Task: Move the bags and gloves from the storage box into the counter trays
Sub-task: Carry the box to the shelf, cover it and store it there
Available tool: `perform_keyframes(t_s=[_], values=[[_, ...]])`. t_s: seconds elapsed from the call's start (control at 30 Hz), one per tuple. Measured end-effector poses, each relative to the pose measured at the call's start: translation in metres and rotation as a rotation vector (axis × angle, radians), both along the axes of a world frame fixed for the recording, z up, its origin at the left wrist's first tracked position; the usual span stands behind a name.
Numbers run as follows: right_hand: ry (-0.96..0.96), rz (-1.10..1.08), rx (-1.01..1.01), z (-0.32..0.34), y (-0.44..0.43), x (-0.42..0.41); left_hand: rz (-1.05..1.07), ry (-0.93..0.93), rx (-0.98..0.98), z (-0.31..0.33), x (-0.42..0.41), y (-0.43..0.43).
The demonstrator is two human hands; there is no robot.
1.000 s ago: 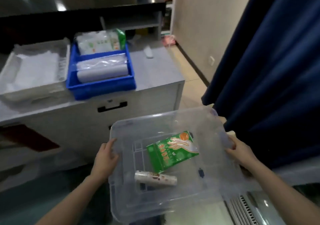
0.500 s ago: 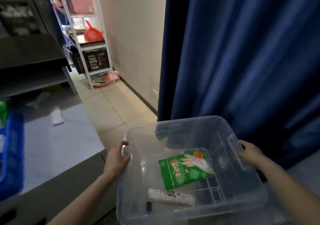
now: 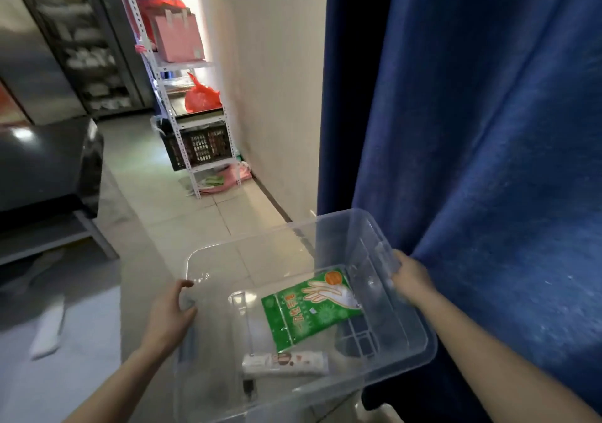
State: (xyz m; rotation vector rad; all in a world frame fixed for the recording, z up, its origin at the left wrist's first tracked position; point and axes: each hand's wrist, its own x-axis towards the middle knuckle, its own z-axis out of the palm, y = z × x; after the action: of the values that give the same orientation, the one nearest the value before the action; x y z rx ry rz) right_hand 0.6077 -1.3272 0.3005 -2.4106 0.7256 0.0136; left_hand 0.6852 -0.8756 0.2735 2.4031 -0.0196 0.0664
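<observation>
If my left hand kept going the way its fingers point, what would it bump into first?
The left hand grips the left wall of the clear plastic storage box, so that wall is met at once. Past the rim, only the pale tiled floor seems to lie ahead, though depth is hard to judge.

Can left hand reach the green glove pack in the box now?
Probably yes: the storage box is open-topped and nothing covers the green glove pack. But the left hand holds the box's rim, so it must let go first.

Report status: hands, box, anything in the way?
Holding storage box: left hand, right hand on ends. Inside: green glove pack, white roll. At right: blue curtain, close.
</observation>
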Motion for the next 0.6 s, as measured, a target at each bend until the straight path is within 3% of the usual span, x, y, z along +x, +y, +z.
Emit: perform_keyframes(t_s=[0.33,0.6], values=[[0.089,0.169,-0.005,-0.012,0.034,0.245,0.273,-0.022,0.182,0.014,0.137,0.025],[0.148,0.223,-0.063,-0.040,0.061,0.457,0.355,0.004,0.077,-0.012,0.318,0.039]])
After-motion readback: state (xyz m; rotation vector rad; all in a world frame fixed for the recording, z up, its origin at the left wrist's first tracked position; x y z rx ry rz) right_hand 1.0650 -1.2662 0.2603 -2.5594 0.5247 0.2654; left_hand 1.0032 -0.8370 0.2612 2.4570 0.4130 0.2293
